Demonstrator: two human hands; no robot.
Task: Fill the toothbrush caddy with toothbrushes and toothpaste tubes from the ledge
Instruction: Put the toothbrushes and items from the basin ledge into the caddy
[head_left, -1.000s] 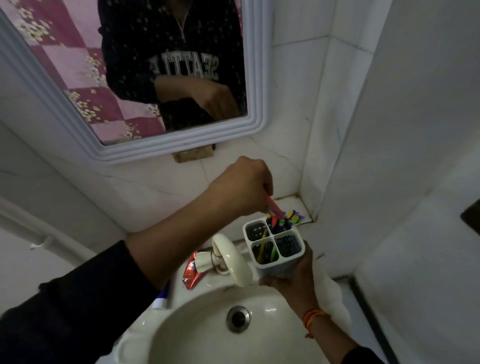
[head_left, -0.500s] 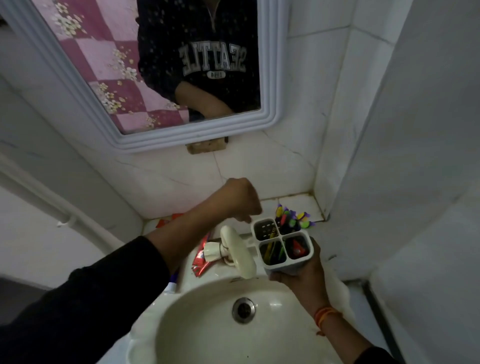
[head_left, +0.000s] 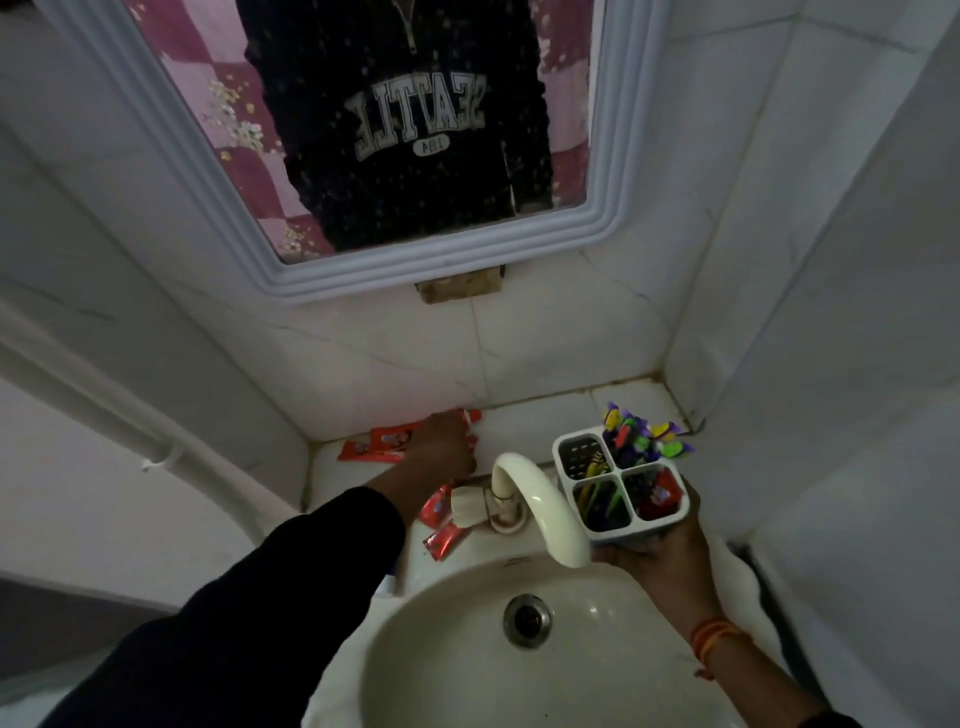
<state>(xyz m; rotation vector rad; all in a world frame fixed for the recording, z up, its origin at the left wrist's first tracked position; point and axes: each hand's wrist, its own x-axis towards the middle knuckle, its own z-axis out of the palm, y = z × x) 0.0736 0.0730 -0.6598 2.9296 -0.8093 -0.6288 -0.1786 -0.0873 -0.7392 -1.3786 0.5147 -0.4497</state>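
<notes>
My right hand (head_left: 670, 556) holds a white four-part toothbrush caddy (head_left: 635, 532) from below, over the sink's right rim. Its far right part is full of toothbrushes with colourful heads (head_left: 644, 434). A red toothpaste tube (head_left: 657, 500) sits in the near right part, and yellow and green brushes (head_left: 597, 501) fill the near left one. My left hand (head_left: 447, 441) is down on the tiled ledge with its fingers curled over a red toothpaste tube (head_left: 471, 420). More red tubes lie left of it (head_left: 384, 444) and beside the tap (head_left: 441, 522).
A cream tap (head_left: 540, 499) arches between my two hands over the sink (head_left: 415, 649), whose drain (head_left: 527, 621) is below. A framed mirror (head_left: 415, 270) hangs above the ledge. Tiled walls close the right corner. A white pipe (head_left: 156, 447) runs down the left wall.
My left hand dropped a red tube into the caddy, then moved left and down to the ledge onto another tube. The caddy stayed in my right hand.
</notes>
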